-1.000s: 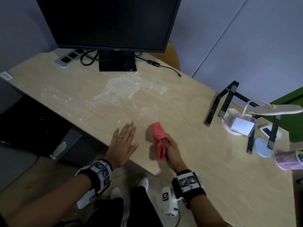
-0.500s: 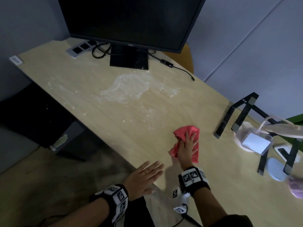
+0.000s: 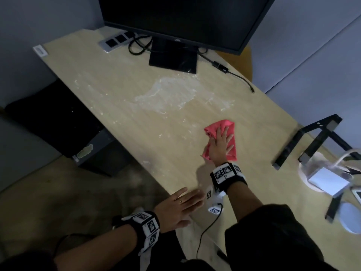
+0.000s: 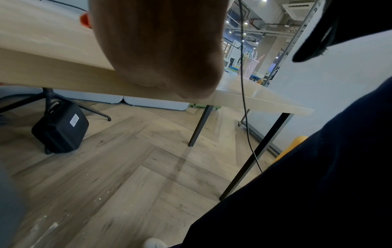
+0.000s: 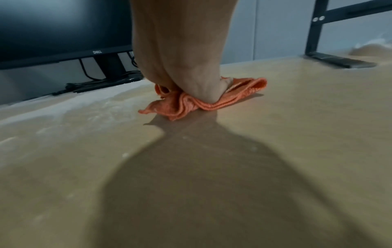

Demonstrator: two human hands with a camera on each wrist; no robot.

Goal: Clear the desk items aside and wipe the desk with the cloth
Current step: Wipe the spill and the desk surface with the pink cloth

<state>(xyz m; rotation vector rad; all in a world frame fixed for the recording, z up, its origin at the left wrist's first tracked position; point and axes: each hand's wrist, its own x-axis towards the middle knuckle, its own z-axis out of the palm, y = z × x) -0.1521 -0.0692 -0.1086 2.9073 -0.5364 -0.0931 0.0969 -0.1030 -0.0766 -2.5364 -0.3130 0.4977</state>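
Cloth (image 3: 230,130) middle under the right hand (image 3: 220,145) (lamp (image 3: 347,159) blurred, edge-cropped)

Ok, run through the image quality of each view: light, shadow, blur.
Head view: dim overall, motion blur smears the lamp at the right edge, the cloth reads sharp. Left wrist view: bright, the left hand is a close out-of-focus mass, the floor is crisp. Right wrist view: soft throughout, a broad dark shadow falls on the desk in front of the right hand.
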